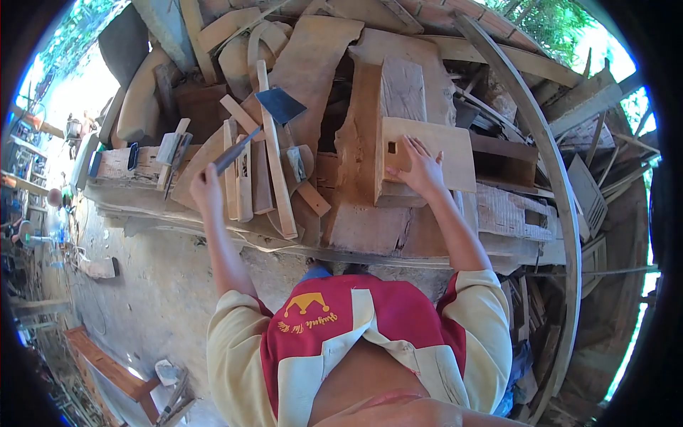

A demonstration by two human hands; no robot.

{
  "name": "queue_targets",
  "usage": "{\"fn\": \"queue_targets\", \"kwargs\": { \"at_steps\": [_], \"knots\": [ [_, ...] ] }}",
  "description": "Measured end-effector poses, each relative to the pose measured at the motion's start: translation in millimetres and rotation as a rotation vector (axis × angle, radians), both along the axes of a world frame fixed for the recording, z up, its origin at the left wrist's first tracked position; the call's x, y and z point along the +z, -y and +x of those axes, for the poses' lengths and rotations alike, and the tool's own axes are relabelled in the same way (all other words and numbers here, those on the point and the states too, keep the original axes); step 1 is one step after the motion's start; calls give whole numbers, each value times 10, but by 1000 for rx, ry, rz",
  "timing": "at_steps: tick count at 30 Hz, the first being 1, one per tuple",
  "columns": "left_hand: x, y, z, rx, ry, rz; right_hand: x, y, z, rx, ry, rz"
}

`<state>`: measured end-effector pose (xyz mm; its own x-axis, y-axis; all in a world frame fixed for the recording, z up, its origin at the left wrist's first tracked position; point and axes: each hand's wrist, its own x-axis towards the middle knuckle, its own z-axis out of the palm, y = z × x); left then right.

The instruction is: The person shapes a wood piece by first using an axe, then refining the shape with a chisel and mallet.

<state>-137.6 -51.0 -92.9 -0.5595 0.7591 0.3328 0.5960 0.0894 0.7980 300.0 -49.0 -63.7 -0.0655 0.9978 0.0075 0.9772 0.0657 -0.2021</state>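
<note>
My left hand is closed around the near end of a grey blade-like tool, which narrows toward its far tip. The tool's handle is hidden in my fist. Its blade slants up and right over several wooden pieces. My right hand lies flat with fingers spread on a light wooden board. A small square hole goes through the board, just left of my fingers. The board lies across a thick wooden block. A dark square plate overlaps a long wooden strip between my hands.
The workbench carries wide wooden slabs and a wooden hand plane. More tools lie at its left end. A long curved timber arches along the right, beside piled wood scraps. Below the bench is a bare-earth-coloured floor.
</note>
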Motion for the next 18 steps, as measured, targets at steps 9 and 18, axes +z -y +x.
{"fn": "queue_targets", "kwargs": {
  "at_steps": [9,18],
  "knots": [
    [885,153,117,-169,718,318,-30,7,10,-23,-40,1],
    [1271,-268,1516,-609,169,-60,-89,9,27,-24,-62,20]
  ]
}}
